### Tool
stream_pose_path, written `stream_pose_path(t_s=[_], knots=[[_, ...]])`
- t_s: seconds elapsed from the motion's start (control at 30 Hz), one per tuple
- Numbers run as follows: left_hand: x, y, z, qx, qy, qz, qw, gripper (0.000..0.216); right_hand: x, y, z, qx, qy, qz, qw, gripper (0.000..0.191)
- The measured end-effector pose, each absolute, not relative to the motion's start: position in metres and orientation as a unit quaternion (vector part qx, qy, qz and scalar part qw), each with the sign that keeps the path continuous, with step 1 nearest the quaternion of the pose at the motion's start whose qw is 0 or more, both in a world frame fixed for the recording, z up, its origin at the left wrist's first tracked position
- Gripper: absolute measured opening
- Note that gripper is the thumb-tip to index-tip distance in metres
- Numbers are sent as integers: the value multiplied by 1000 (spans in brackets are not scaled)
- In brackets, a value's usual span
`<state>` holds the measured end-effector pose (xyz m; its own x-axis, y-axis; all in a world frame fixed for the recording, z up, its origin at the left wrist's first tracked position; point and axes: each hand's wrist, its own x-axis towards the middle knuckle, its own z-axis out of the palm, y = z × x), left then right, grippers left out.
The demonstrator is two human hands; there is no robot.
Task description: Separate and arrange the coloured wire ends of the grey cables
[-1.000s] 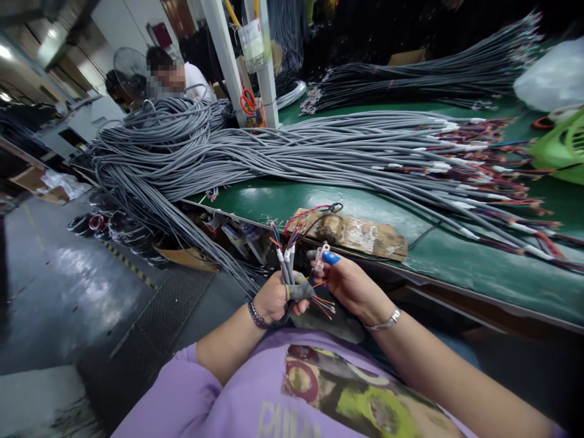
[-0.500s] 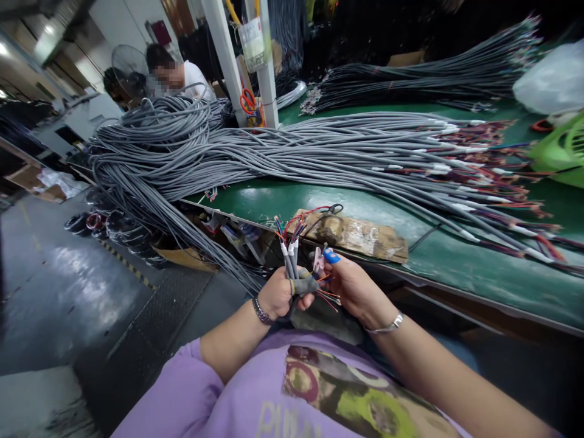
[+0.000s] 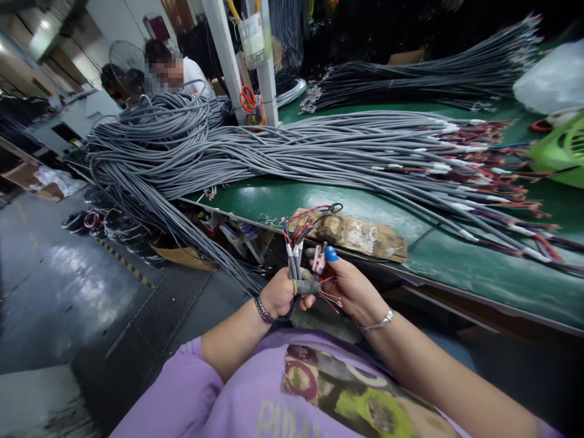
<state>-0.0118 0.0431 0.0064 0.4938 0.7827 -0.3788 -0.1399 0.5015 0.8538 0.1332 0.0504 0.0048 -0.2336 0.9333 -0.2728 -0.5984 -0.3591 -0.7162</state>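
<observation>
Left hand [image 3: 280, 294]: clamped on grey cables [image 3: 292, 267]. Right hand [image 3: 356, 286]: pinched a pink implement [image 3: 318, 263]. Risk: slackened left grip could scatter wires [image 3: 330, 298].

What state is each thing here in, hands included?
Left hand: closed around grey cables.
Right hand: pinching a small pink tool.
Grey cables in hand: coloured wires exposed at the ends.
Table cables: laid out, coloured wires splayed at right.
Cardboard piece: lying down, worn.
Fan: upright; cannot tell if running.
</observation>
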Motion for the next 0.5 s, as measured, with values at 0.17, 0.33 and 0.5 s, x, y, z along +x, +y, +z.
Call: stream_pose_path(t_s=[0.17,0.33,0.5], knots=[[-12,42,8,400,391,315,767,41,133,50,7,-351,-190,769,499,42],[-14,34,14,402,391,329,760,43,138,48,9,-325,-195,801,463,45],[-15,18,19,398,424,333,742,44,142,46,9,-319,-222,793,469,32]])
